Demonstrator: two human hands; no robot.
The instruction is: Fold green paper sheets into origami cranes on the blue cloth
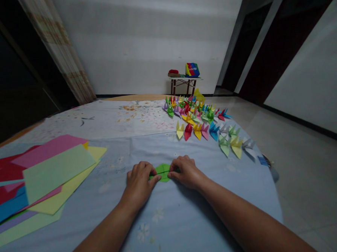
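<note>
A small green sheet of folded origami paper (163, 173) lies on the light blue tablecloth, with a dark crease or slit running across its middle. My left hand (141, 180) pinches its left end between thumb and fingers. At the opposite end, my right hand (186, 171) is closed on the paper in the same manner. Both ends of the green paper are partly hidden under the fingers.
Loose coloured paper sheets (57, 169) are piled at the left. Several folded paper cranes (197, 132) stand at the back right, near the table's edge. Beyond the table, a small stand (184, 79) holds a colourful box (192, 70).
</note>
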